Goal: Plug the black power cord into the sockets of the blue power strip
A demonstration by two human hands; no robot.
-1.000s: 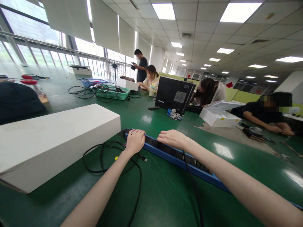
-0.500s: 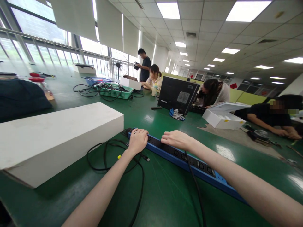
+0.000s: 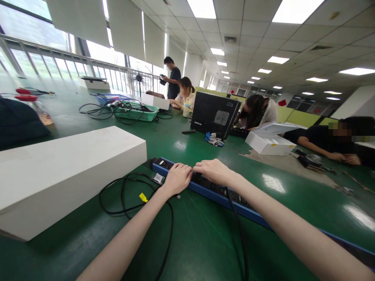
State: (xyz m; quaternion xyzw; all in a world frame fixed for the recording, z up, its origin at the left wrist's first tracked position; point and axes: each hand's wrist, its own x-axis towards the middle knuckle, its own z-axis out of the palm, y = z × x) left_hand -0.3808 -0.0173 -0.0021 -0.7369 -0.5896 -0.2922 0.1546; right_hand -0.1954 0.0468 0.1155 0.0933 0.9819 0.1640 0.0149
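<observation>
A long blue and black power strip (image 3: 206, 191) lies slantwise across the green table, with a row of sockets on its upper face. My left hand (image 3: 178, 179) is wrapped over the strip near its far left end, gripping it. Just to the right, my right hand (image 3: 213, 171) is closed low over the sockets, its fingertips close to my left fingers. Something dark shows beneath the right fingers, but the hand hides most of it. From under the right wrist a black cable (image 3: 238, 222) runs down toward me.
A long white box (image 3: 73, 168) is at left, beside looped black cables (image 3: 123, 195) with a yellow tag (image 3: 143, 197). Farther back are a green basket (image 3: 136, 113) of cables, a black monitor (image 3: 215, 115), gloves (image 3: 214, 139) and an open white box (image 3: 271, 142). Several people work around the table.
My left hand has slid right along the strip, uncovering its left end. The right hand has closed in, so the gap between them has nearly gone. The view has shifted slightly right.
</observation>
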